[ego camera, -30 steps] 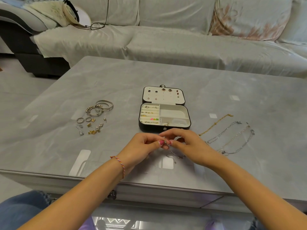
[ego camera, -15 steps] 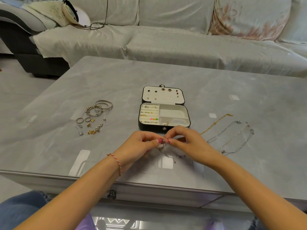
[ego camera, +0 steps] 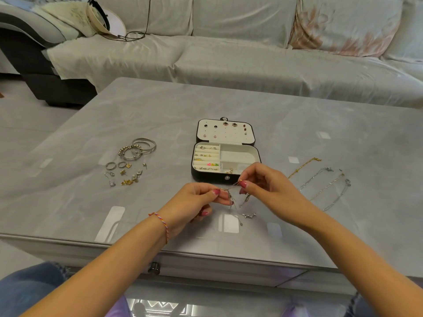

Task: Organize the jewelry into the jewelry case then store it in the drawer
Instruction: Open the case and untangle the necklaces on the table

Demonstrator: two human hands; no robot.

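Note:
An open black jewelry case with a cream lining stands mid-table, rings in its left slots and studs on its lid. Just in front of it my left hand and my right hand each pinch one end of a thin silver chain. The chain hangs between my fingertips and its lower part lies on the glass. Bangles, rings and small earrings lie to the left. A gold chain and silver chains lie to the right.
The grey glass-topped table has a drawer knob on its front below my left wrist. A pale sofa runs behind the table, with a round mirror and a cable on it at the far left.
My hands have drawn a little apart and the right one has risen toward the case. The chain now hangs stretched between them.

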